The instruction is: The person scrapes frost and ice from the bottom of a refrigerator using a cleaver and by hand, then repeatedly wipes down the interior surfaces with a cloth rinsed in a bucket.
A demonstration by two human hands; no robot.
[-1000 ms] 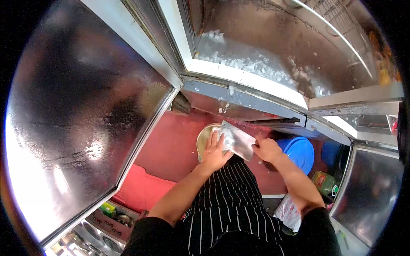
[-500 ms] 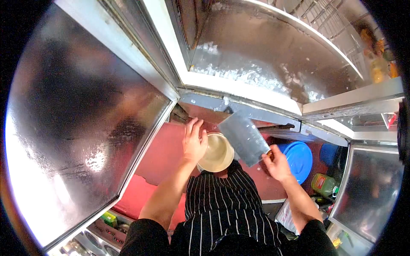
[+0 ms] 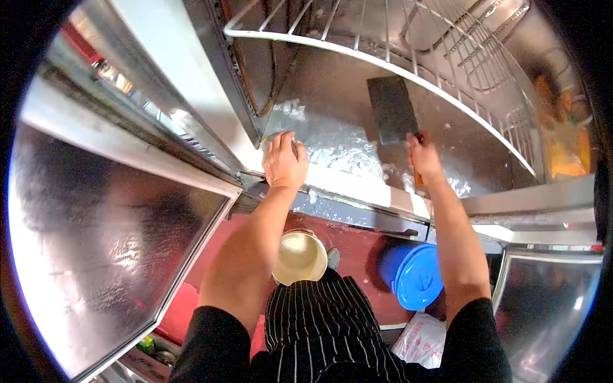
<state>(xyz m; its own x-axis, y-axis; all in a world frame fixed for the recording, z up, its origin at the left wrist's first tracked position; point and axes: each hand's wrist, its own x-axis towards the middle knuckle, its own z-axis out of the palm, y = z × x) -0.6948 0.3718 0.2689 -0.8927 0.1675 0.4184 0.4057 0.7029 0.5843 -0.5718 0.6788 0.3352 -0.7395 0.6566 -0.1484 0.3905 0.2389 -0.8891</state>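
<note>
My right hand (image 3: 424, 158) grips the handle of a cleaver (image 3: 392, 108). The wide, dark blade points away from me, inside the open metal cabinet above its floor. Broken ice (image 3: 351, 153) lies along the front of that floor, to the left of the blade. My left hand (image 3: 285, 159) rests at the cabinet's white front sill (image 3: 357, 189), fingers extended forward and nothing visible in them. Below it on the red floor stands a cream bucket (image 3: 300, 255), with some pale material at its bottom.
A white wire rack (image 3: 345, 48) crosses the cabinet above the blade. Metal doors stand open at the left (image 3: 108, 255) and right (image 3: 549, 306). A lidded blue bucket (image 3: 418, 281) and a white plastic bag (image 3: 421, 338) are on the floor. Orange items (image 3: 567, 147) sit at the far right.
Both hands have moved forward from over the floor to the cabinet. The cleaver has gone inside it, and my left hand has left the cream bucket for the sill.
</note>
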